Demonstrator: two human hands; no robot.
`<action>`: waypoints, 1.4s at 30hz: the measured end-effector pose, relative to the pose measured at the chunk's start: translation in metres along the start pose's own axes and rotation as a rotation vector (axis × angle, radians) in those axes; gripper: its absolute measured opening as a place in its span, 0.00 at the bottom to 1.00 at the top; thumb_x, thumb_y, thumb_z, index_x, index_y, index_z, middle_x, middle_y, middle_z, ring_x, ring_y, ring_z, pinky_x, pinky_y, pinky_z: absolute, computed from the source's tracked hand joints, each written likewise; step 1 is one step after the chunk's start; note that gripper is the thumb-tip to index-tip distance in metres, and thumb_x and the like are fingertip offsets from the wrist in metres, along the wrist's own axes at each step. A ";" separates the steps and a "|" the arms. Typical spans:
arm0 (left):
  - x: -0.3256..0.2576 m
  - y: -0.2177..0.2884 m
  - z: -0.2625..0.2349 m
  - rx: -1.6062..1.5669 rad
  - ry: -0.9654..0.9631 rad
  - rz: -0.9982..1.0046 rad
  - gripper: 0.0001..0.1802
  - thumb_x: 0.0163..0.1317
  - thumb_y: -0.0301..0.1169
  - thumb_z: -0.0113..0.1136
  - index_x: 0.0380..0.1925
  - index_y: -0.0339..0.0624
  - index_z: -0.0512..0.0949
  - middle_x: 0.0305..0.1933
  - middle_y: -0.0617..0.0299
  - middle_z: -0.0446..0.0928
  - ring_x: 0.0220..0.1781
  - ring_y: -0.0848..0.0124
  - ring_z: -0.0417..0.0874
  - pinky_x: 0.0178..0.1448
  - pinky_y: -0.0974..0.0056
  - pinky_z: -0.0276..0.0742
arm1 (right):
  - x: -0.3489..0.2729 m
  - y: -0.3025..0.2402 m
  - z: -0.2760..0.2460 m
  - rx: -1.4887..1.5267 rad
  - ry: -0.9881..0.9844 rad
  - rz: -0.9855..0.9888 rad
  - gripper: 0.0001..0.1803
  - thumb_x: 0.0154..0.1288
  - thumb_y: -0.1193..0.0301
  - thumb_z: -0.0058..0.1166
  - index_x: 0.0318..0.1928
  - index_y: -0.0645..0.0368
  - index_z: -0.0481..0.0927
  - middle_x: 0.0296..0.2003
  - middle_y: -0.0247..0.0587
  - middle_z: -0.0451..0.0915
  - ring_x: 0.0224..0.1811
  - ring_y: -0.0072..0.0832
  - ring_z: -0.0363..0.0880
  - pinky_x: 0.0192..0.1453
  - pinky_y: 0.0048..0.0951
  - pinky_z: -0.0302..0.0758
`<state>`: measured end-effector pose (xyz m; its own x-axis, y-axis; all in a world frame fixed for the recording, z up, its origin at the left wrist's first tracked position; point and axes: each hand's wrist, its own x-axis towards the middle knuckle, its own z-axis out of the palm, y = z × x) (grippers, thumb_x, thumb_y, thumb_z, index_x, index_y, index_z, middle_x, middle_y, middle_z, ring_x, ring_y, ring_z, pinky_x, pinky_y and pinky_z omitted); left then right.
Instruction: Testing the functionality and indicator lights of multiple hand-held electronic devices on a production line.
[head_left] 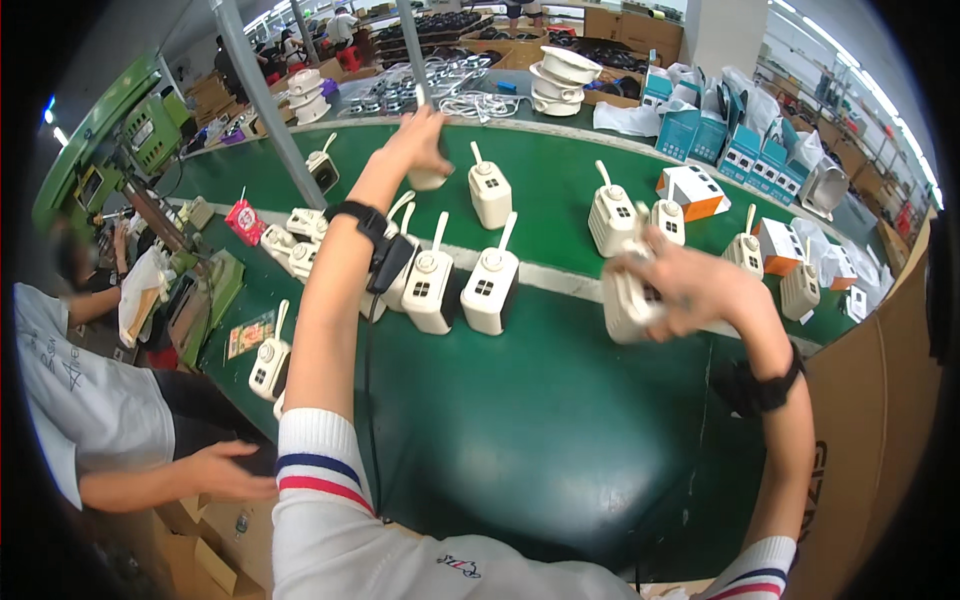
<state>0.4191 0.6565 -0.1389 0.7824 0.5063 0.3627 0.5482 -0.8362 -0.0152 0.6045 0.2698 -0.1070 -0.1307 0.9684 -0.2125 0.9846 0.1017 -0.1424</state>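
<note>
My left hand (415, 140) reaches to the far side of the green bench, its fingers closed over the top of a cream boxy device (427, 180) that it mostly hides. My right hand (695, 285), smeared by motion, grips another cream device (626, 305) over the bench at the right. Between the hands stand more such devices with a top knob, an upright strap and a dark four-pane mark: one (491, 195) at the back and two, a left one (431, 290) and a right one (491, 288), nearer me. Another (612, 220) stands just beyond my right hand.
White-orange boxes (692, 190) and blue boxes (755, 160) line the right back. A metal post (262, 95) rises at the left, beside a green press machine (140, 150). A co-worker's hand (225, 470) is at lower left. A large carton (870, 430) borders the right.
</note>
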 end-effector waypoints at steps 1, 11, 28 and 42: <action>-0.005 -0.009 0.009 -0.008 -0.033 -0.013 0.47 0.30 0.36 0.78 0.57 0.45 0.69 0.59 0.48 0.64 0.61 0.44 0.66 0.67 0.50 0.67 | 0.023 0.013 -0.001 0.015 0.040 0.001 0.48 0.37 0.69 0.71 0.64 0.45 0.64 0.56 0.61 0.62 0.50 0.53 0.76 0.57 0.42 0.75; -0.015 -0.051 0.061 0.043 -0.333 -0.003 0.47 0.29 0.33 0.80 0.57 0.46 0.69 0.62 0.53 0.61 0.64 0.47 0.62 0.68 0.51 0.67 | 0.219 0.084 0.031 0.253 0.135 0.152 0.49 0.38 0.69 0.73 0.64 0.44 0.63 0.55 0.53 0.63 0.55 0.52 0.71 0.59 0.43 0.73; 0.040 0.086 -0.002 0.104 -0.819 0.196 0.55 0.46 0.52 0.71 0.72 0.65 0.49 0.69 0.41 0.57 0.65 0.43 0.69 0.65 0.47 0.68 | 0.025 0.158 0.044 0.090 -0.027 0.840 0.71 0.34 0.60 0.78 0.74 0.52 0.40 0.60 0.64 0.70 0.61 0.53 0.71 0.64 0.39 0.69; 0.015 0.101 -0.001 0.171 -0.283 0.274 0.41 0.37 0.42 0.74 0.56 0.50 0.70 0.56 0.44 0.64 0.54 0.43 0.72 0.56 0.47 0.74 | 0.026 0.208 0.138 0.414 0.977 0.496 0.52 0.35 0.64 0.75 0.58 0.66 0.55 0.50 0.56 0.73 0.54 0.45 0.75 0.61 0.36 0.71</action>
<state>0.4854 0.5795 -0.1345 0.9430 0.3284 0.0540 0.3315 -0.9130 -0.2378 0.7900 0.2844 -0.2752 0.5795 0.6629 0.4741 0.7660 -0.2445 -0.5945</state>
